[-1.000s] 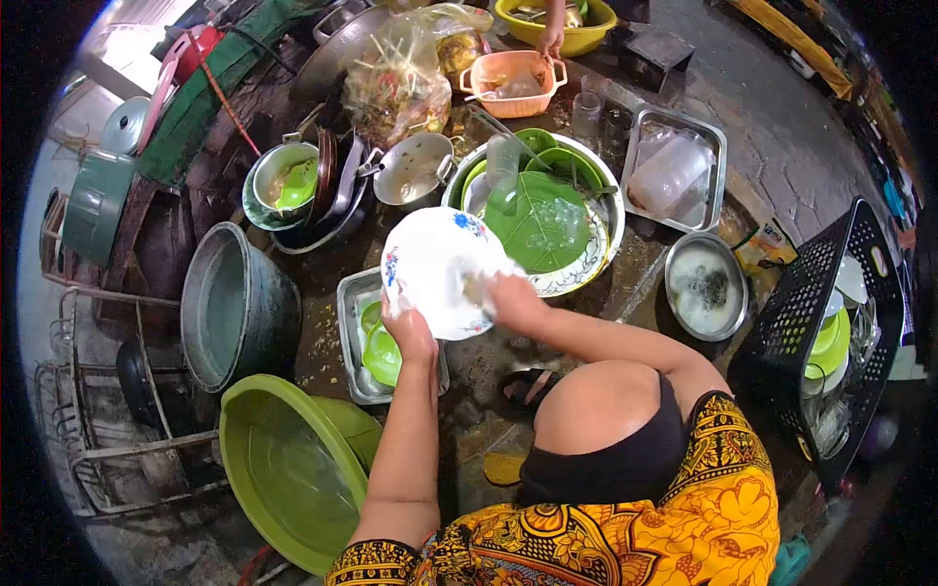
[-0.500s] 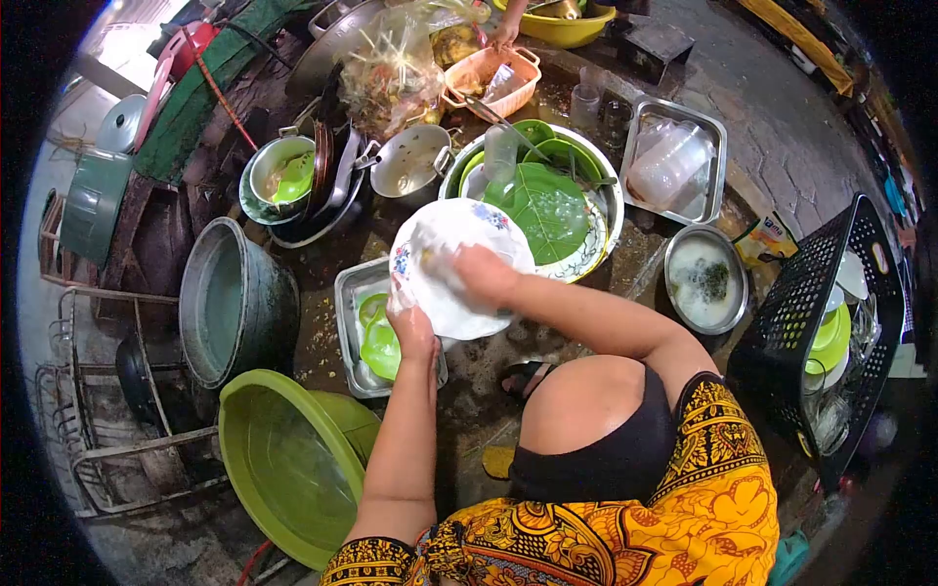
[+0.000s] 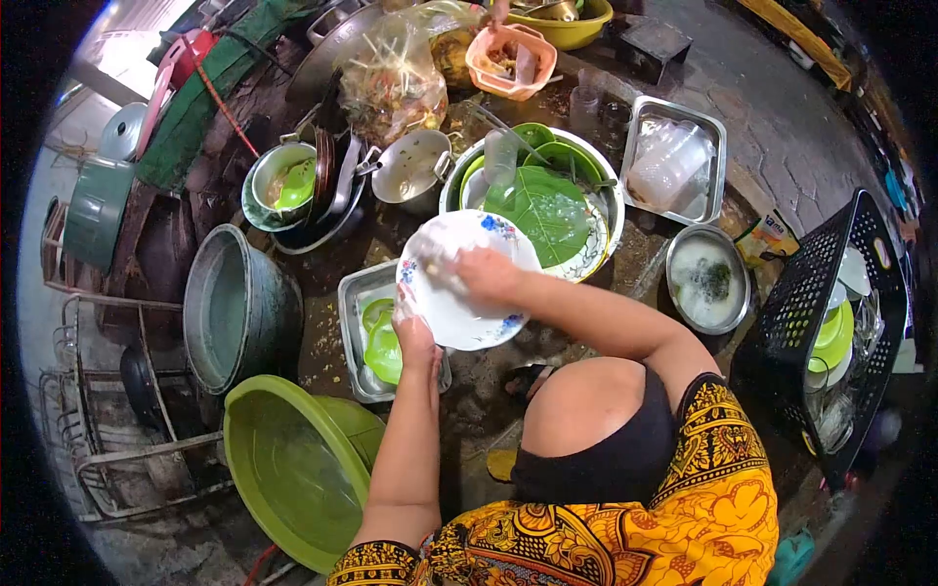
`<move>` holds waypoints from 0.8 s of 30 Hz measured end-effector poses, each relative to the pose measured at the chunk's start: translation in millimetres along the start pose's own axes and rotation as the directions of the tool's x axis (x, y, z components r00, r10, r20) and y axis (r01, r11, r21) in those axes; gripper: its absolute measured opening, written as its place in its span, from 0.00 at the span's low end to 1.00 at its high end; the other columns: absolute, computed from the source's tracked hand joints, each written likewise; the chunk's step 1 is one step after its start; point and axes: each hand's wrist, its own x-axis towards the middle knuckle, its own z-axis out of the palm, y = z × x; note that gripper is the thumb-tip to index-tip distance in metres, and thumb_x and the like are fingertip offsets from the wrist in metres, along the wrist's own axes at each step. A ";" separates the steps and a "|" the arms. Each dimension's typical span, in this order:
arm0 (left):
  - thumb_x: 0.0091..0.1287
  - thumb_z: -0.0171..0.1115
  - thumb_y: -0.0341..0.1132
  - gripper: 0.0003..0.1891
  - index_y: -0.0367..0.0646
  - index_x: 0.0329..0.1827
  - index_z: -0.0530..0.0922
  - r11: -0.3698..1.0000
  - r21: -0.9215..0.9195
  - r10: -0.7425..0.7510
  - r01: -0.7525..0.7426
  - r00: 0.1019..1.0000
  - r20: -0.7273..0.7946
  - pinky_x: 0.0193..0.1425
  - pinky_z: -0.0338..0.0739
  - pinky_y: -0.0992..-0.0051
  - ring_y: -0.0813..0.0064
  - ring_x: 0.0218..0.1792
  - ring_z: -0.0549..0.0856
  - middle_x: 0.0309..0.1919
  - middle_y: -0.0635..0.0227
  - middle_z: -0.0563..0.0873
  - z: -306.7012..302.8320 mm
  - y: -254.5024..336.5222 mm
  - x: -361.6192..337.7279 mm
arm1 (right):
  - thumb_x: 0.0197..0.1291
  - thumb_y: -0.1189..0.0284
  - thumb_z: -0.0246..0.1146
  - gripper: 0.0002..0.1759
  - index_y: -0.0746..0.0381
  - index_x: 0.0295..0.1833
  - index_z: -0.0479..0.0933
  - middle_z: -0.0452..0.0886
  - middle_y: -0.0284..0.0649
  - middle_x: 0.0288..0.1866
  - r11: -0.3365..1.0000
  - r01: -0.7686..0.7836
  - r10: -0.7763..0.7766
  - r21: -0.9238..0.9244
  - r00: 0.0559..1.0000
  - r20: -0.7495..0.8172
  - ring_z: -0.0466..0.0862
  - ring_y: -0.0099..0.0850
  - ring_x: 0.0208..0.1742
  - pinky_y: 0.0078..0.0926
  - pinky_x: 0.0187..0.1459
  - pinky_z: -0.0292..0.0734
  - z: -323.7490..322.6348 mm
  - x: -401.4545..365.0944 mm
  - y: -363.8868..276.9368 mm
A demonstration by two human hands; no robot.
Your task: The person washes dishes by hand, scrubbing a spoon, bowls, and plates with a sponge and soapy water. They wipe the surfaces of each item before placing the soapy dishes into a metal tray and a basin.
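A white plate (image 3: pixel 489 317) with blue and pink flowers on its rim is tilted up in front of me. My left hand (image 3: pixel 415 337) is closed on its lower left edge, thumb over the rim. Against the plate's face presses my right hand (image 3: pixel 486 274), with fingers curled and smeared by motion. Something small and pale shows at its fingertips, too blurred to name. Below the plate, a metal tray (image 3: pixel 354 298) holds a bright green dish (image 3: pixel 383 354). Right behind the plate stands a wide white basin (image 3: pixel 618 210) with green bowls and a large green leaf (image 3: pixel 539 210).
A round metal bowl (image 3: pixel 705 285) of soapy water and a black crate (image 3: pixel 782 337) of dishes stand right. Left are a grey tub (image 3: pixel 278 322) and a green tub (image 3: pixel 366 430). Another person's hand (image 3: pixel 500 12) is by an orange basket (image 3: pixel 508 83) at the back.
The plate has come slightly down and turned in my left hand, while my right hand keeps rubbing its face. At the back, the orange basket has been tilted and shifted right.
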 end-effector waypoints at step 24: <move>0.66 0.45 0.29 0.22 0.36 0.63 0.57 0.944 -0.167 0.221 -0.285 0.920 -0.323 0.60 0.66 0.67 0.67 0.58 0.69 0.59 0.60 0.66 11.0 25.3 3.8 | 0.50 0.72 0.63 0.19 0.69 0.47 0.72 0.80 0.43 0.39 -0.440 -0.110 0.386 0.891 0.873 0.299 0.81 0.30 0.36 0.26 0.33 0.77 55.2 -10.6 22.0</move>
